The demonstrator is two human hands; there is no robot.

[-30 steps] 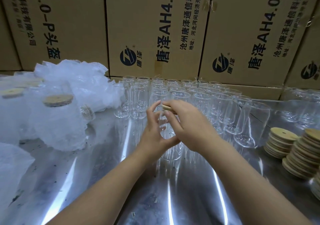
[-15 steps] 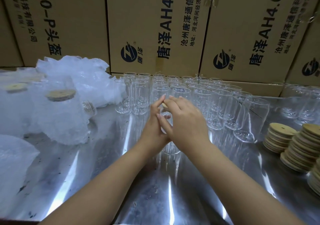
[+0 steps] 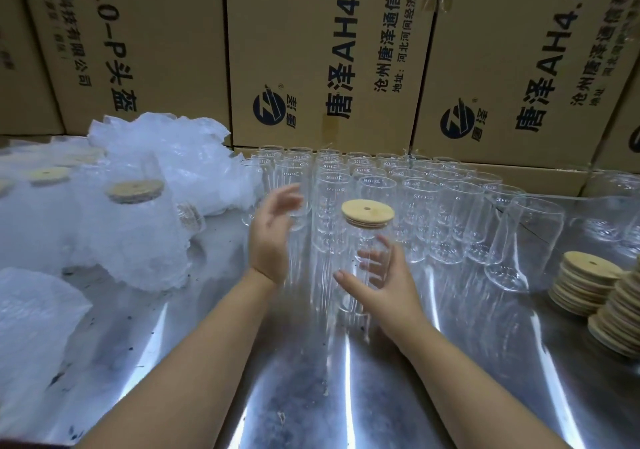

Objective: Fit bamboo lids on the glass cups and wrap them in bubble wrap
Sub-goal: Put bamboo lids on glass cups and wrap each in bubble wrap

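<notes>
A clear glass cup (image 3: 366, 241) stands upright on the shiny metal table (image 3: 311, 396) with a round bamboo lid (image 3: 367, 210) seated on its rim. My right hand (image 3: 384, 287) grips the lower part of this cup, thumb on the near side and fingers showing through the glass behind it. To the cup's left, my left hand (image 3: 273, 230) hovers with its fingers straight and spread, holding nothing and clear of the cup. It looks motion-blurred.
Several rows of empty glass cups (image 3: 433, 206) stand behind, against cardboard boxes (image 3: 329, 50). Bamboo lid stacks (image 3: 588, 282) sit at the right. Lidded cups in bubble wrap (image 3: 131, 227) pile up on the left, with a loose bubble wrap sheet (image 3: 31, 317) at the near left.
Both hands were pressing the lid onto the cup's rim. Now the lid sits uncovered, my left hand has pulled away to the left, and my right hand has dropped to the cup's lower body.
</notes>
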